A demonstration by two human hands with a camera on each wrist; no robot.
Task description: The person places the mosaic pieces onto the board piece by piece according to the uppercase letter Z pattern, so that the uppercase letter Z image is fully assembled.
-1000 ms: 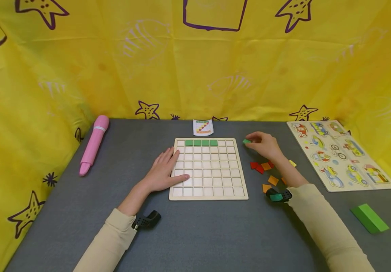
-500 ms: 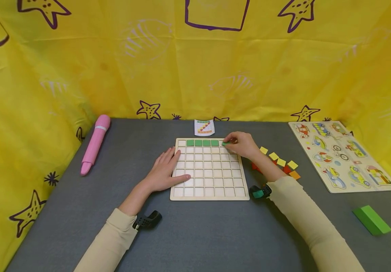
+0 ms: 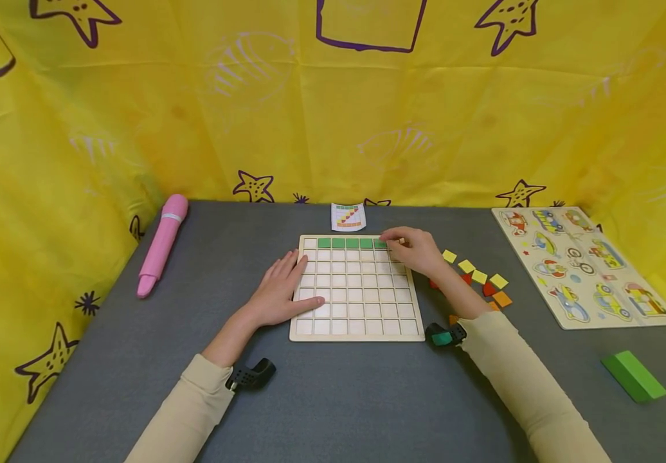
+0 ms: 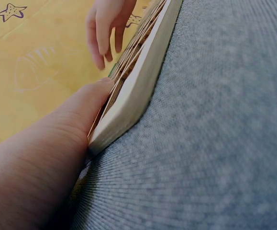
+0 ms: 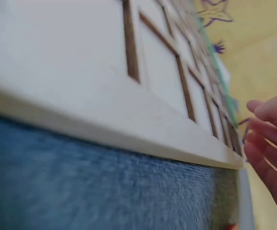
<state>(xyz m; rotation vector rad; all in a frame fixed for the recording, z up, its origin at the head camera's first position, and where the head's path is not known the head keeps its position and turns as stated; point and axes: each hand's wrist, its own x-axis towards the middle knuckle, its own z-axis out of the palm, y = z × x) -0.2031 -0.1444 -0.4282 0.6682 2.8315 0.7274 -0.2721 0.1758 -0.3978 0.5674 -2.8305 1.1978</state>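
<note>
A wooden grid board (image 3: 356, 337) lies on the table, with a run of green square tiles (image 3: 352, 243) in its far row. My left hand (image 3: 278, 292) rests flat on the board's left edge, thumb stretched over the cells; its thumb (image 4: 93, 96) also shows in the left wrist view. At the right end of the run, my right hand (image 3: 416, 251) hovers close to the last green tile (image 3: 378, 244). Nothing shows between its loosely bent fingers (image 5: 267, 143) in the right wrist view.
Several yellow tiles (image 3: 479, 276), red tiles (image 3: 489, 289) and orange tiles (image 3: 503, 298) lie right of the board, partly behind the right forearm. Behind it is a pattern card (image 3: 348, 218). Also around are a pink microphone-like toy (image 3: 162, 244), a picture puzzle (image 3: 558, 292) and a green block (image 3: 634, 376).
My right hand has carried a green tile leftward from beside the board to its far row and let it go in a cell there. The left hand has stayed in place.
</note>
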